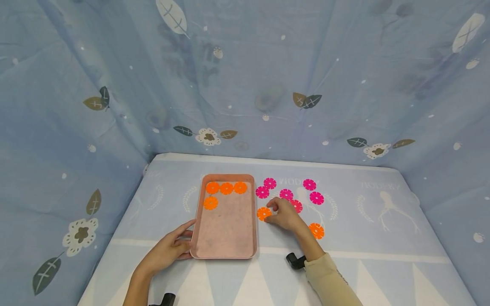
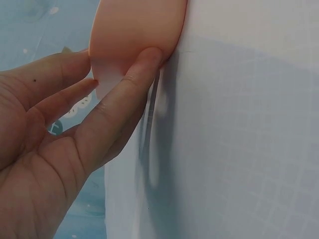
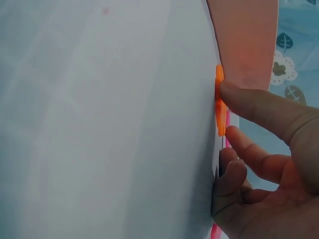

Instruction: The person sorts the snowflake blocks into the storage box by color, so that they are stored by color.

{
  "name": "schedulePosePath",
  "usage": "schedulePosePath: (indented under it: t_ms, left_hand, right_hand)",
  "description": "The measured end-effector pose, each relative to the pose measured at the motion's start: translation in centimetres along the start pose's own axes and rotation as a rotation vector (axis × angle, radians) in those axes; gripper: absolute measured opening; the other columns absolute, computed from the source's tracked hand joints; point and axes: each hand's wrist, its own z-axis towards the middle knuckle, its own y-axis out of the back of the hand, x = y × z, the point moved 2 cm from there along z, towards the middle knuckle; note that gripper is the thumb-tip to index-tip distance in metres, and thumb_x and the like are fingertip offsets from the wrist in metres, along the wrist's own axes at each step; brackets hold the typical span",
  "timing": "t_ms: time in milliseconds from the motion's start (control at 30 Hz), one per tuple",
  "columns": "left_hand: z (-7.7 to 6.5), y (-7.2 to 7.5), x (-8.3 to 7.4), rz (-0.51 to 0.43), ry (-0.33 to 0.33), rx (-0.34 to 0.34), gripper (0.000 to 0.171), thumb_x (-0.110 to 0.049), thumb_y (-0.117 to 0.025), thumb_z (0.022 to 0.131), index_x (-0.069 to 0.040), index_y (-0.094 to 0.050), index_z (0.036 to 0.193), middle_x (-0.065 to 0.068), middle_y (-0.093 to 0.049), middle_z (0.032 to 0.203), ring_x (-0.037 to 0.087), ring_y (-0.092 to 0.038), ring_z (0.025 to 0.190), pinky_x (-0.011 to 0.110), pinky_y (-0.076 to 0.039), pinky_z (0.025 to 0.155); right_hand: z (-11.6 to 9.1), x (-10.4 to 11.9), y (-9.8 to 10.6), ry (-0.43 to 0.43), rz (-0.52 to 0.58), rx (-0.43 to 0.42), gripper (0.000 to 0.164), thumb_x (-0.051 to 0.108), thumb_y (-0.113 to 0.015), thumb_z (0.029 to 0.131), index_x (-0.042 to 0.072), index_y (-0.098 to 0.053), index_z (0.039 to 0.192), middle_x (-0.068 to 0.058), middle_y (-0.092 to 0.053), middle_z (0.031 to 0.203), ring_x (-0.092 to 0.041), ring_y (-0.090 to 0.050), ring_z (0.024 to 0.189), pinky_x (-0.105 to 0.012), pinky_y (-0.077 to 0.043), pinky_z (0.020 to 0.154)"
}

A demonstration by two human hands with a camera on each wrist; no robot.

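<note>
An orange disc [image 1: 261, 212] lies on the table [image 1: 360, 233], touched by the thumb of the right hand [image 1: 286, 216], index fingertip near its edge; I cannot tell whether they pinch it. Left of that grip, the left hand [image 1: 168, 248] touches a pink tray [image 1: 223, 231] with spread fingers; magenta discs [image 1: 262, 192] lie beyond.

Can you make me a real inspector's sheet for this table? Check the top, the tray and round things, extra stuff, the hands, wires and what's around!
Surface: pale blue-and-white patterned cloth.
Job's things: pinkish tray with four orange discs; right of it, six pink discs and two loose orange discs.
Clutter: one black part by the right wrist, another black part by the left; use unclear.
Hands: left hand touches the tray's left side; right hand touches a loose orange disc.
Cables: nothing seen.
Surroundings: blue curtain with leaves and flowers.
</note>
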Motion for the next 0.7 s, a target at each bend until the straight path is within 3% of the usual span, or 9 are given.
schedulePosePath:
  t_ms: [333,533,700]
  left_hand:
    - [-0.06,-0.07,-0.1,0.002,0.0,0.0,0.066,0.003,-0.052,0.099,-0.007,-0.026,0.159,0.032,-0.036,0.143,0.04,-0.057,0.12,0.041,-0.057,0.088]
    - [-0.03,-0.05,-0.07,0.002,-0.004,0.001,0.066,0.003,-0.052,0.099,-0.006,-0.025,0.158,0.032,-0.036,0.142,0.04,-0.057,0.119,0.042,-0.057,0.088]
    - [0.01,-0.02,-0.06,0.003,-0.007,0.002,0.066,0.003,-0.052,0.099,-0.007,-0.026,0.158,0.032,-0.037,0.141,0.039,-0.058,0.118,0.042,-0.057,0.087]
  right_hand:
    - [0.09,0.05,0.0,-0.032,-0.008,-0.007,0.031,0.009,-0.087,0.076,0.006,-0.066,0.099,-0.004,-0.056,0.089,-0.021,-0.051,0.082,-0.033,-0.049,0.069]
    - [0.34,-0.35,0.34,-0.087,0.029,-0.024,0.021,0.008,-0.081,0.081,0.007,-0.065,0.096,-0.003,-0.061,0.087,-0.019,-0.057,0.079,-0.032,-0.052,0.069]
    - [0.47,-0.48,0.72,-0.081,0.075,-0.029,0.015,0.006,-0.077,0.085,0.005,-0.065,0.094,-0.004,-0.061,0.083,-0.019,-0.057,0.075,-0.031,-0.051,0.067]
